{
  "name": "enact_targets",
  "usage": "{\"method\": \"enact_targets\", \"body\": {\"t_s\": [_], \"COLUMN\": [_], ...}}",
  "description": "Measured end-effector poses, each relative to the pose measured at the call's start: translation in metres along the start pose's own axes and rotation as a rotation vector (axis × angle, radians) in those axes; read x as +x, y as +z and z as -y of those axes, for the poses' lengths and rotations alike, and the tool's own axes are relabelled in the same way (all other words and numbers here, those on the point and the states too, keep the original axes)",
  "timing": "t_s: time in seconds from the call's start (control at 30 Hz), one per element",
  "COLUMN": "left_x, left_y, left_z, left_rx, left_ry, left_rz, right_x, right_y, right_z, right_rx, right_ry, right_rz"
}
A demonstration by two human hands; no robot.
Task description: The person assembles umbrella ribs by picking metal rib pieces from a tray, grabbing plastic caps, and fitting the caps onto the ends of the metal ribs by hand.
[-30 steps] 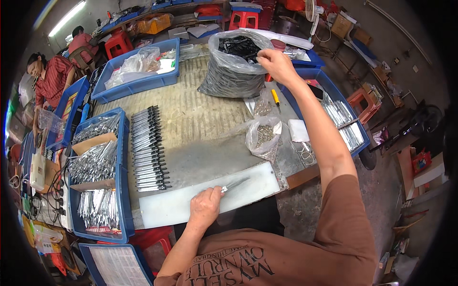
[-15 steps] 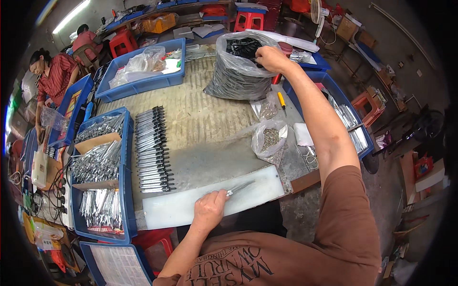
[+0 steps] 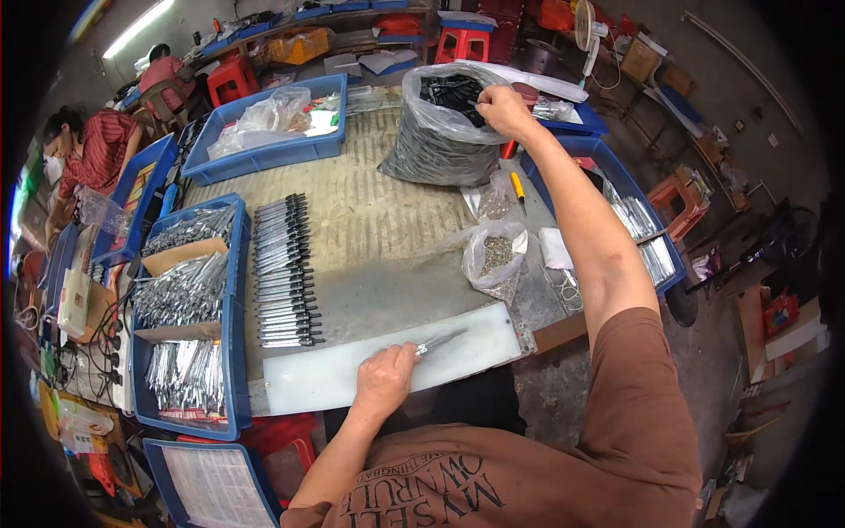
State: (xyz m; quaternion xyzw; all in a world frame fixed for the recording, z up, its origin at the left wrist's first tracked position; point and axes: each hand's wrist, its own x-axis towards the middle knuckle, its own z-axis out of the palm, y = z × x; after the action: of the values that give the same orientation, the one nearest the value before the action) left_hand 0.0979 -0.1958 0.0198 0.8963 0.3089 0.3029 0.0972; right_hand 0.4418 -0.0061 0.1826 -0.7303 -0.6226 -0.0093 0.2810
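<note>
My left hand [image 3: 385,378] is closed around a thin metal piece [image 3: 422,349], whose bright end sticks out past the fingers. It rests over a long white board [image 3: 466,343] at the table's near edge. At the far side, my right hand [image 3: 505,113] reaches to the mouth of a grey plastic bag [image 3: 418,145] filled with black parts [image 3: 451,92]. Its fingers are pinched together at the bag's opening; what they hold, if anything, is hidden. A column of metal rods with black ends [image 3: 283,273] lies on the table left of centre.
Blue divided bins [image 3: 236,352] of metal pieces stand at left. A blue tray [image 3: 264,158] holds plastic bags. A yellow-handled screwdriver [image 3: 518,187] and a bag of small metal parts [image 3: 495,257] lie at right, beside another blue bin [image 3: 664,277]. Two people sit farther left.
My right hand stays at the bag's mouth with only a slight shift. My left hand keeps its grip over the white board. The seated person in a striped shirt leans farther down.
</note>
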Motion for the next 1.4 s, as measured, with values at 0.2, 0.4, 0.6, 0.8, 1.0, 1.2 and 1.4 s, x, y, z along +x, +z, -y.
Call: {"method": "enact_targets", "body": {"t_s": [0.2,0.4,0.6,0.8,1.0,1.2,1.4], "left_x": [0.0,-0.001,-0.003,-0.001,-0.003,-0.006,-0.009], "left_y": [0.0,0.0,0.002,-0.004,-0.012,-0.02,-0.019], "left_z": [0.0,0.0,0.003,-0.002,-0.009,-0.015,-0.017], "left_rx": [-0.005,-0.01,-0.078,-0.074,-0.155,-0.153,-0.182], "left_ry": [-0.004,-0.007,-0.031,-0.038,-0.032,-0.037,-0.025], "left_rz": [0.011,-0.001,-0.054,-0.049,-0.091,-0.049,-0.072], "right_x": [-0.006,-0.031,-0.126,-0.229,-0.271,-0.291,-0.302], "right_y": [0.006,-0.008,0.011,0.05,0.072,0.072,0.066], "right_z": [-0.003,0.005,0.041,0.062,0.067,0.078,0.081], "right_rx": [0.021,0.26,0.385,1.11,1.322,1.445,1.562], "right_ry": [-0.122,-0.086,-0.354,0.097,0.265,0.384,0.51], "right_rz": [-0.188,-0.095,0.051,0.372,0.451,0.288,0.267]}}
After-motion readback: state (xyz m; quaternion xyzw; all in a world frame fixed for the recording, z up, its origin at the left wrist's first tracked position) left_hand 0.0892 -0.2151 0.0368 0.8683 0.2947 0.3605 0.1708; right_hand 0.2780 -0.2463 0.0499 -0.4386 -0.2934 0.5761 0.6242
